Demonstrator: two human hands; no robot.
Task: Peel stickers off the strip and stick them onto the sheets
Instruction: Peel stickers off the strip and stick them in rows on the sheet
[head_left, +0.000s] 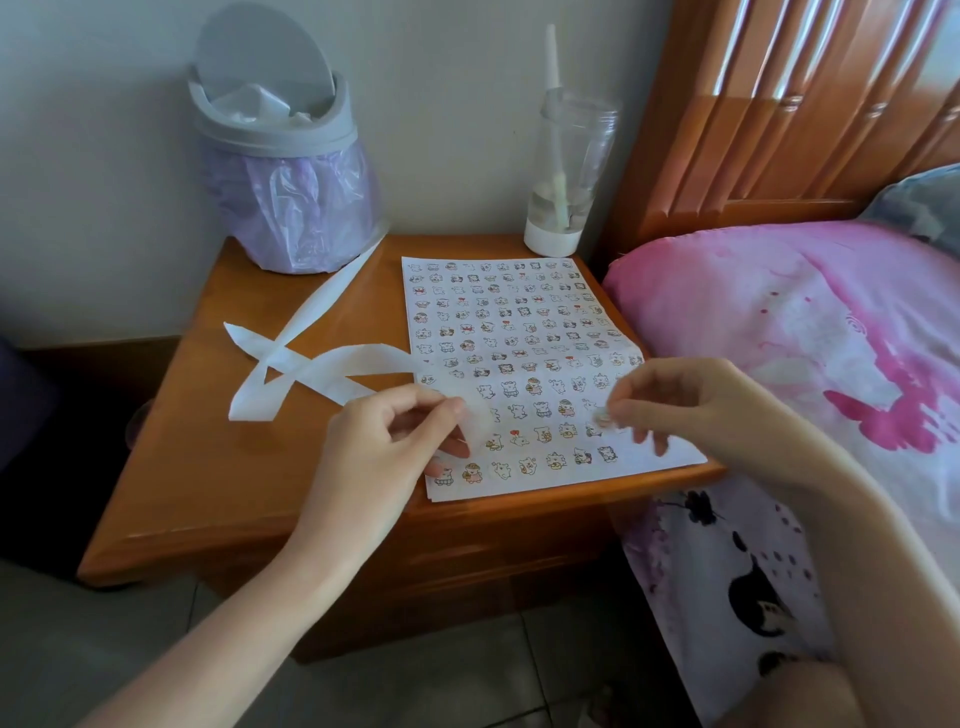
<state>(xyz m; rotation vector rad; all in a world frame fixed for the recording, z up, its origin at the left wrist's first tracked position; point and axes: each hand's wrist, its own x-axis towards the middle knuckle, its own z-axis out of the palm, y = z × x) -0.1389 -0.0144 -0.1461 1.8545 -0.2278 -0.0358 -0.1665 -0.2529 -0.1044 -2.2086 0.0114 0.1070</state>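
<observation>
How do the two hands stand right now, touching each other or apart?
Apart. The head view shows the left hand pinching the strip and the right hand pinching a sticker, with rows of the sheet visible in the gap between them.

White sheet (519, 322) — cartoon-animal rows; lilac bag (306, 208) (grey bin (275, 132)); pink bedding (753, 322).

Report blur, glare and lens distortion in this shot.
Head view: right hand and its pinched sticker smear with motion blur; left hand gripping the strip blurs less; glare washes the headboard slats; wide-angle lens bows the nightstand edges; sheet evenly lit.
</observation>
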